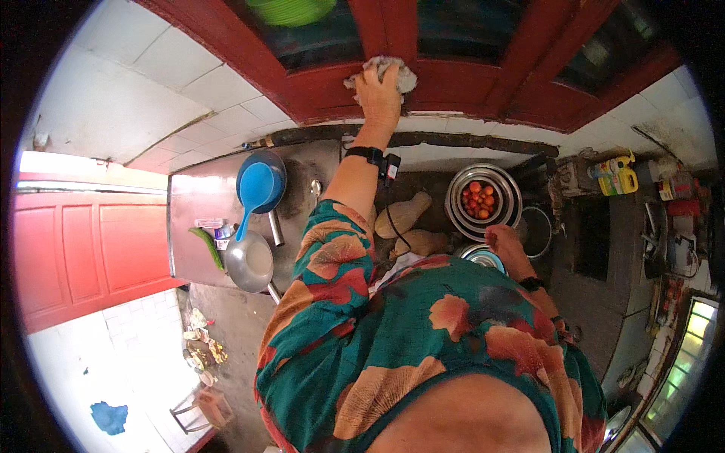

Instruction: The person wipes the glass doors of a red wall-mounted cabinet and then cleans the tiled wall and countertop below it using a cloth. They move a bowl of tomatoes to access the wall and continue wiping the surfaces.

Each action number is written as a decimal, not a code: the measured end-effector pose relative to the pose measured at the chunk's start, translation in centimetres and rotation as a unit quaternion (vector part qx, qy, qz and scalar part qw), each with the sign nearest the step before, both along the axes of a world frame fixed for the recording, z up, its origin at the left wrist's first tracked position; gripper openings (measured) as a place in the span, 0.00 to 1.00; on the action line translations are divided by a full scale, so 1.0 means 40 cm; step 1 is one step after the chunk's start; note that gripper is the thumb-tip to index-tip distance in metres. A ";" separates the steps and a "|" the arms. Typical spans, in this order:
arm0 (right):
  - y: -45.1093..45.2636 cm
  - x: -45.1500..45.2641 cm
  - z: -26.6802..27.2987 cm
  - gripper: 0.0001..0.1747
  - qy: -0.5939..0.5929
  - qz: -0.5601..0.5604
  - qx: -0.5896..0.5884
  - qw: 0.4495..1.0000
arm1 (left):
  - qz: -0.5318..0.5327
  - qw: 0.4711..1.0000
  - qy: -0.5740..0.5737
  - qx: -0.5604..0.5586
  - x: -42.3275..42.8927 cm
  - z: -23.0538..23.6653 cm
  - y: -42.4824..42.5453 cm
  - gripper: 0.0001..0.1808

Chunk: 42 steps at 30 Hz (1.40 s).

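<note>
My left hand (378,96) presses a crumpled pale cloth (403,78) against the lower rail of a red wooden cabinet front (453,85) with dark glass panes. The arm is stretched up and forward, with a black band carrying a small device on the wrist. My right hand (506,242) hangs low, its fingers curled, by nested steel basins (511,208) that contain small red-orange fruits (478,199), perhaps tomatoes. Whether those fingers touch a rim or hold anything is unclear. Under that hand, a blue-rimmed basin (491,256) is partly hidden by my patterned shirt.
Gourd-like squashes (403,215) lie below my left arm. On the left counter are a blue dipper (258,184) over a dark pan, a steel wok (249,261), a spoon (315,187) and a green cucumber-like vegetable (207,246). A yellow bottle (617,180) stands right. A dark pipe (470,141) runs below the cabinet.
</note>
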State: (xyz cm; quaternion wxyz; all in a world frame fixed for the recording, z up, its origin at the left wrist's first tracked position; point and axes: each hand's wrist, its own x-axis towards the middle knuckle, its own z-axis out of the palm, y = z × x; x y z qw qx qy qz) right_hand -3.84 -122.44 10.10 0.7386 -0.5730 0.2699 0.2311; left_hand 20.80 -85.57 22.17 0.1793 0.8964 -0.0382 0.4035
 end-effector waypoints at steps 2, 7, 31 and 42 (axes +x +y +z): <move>-0.030 -0.018 -0.006 0.09 0.048 -0.023 -0.024 0.998 | -0.006 0.997 0.066 -0.037 -0.033 -0.100 -0.004 0.32; -0.133 -0.073 -0.023 0.09 0.101 -0.045 -0.055 0.992 | 0.055 0.920 0.334 -0.198 -0.063 -0.281 0.005 0.35; -0.051 0.003 -0.016 0.11 0.039 0.022 -0.074 0.996 | 0.158 0.936 0.158 -0.273 -0.039 -0.295 0.081 0.18; -0.024 -0.113 -0.032 0.09 0.105 -0.035 -0.074 0.991 | 0.100 0.547 -0.129 -0.821 0.107 -0.416 0.409 0.25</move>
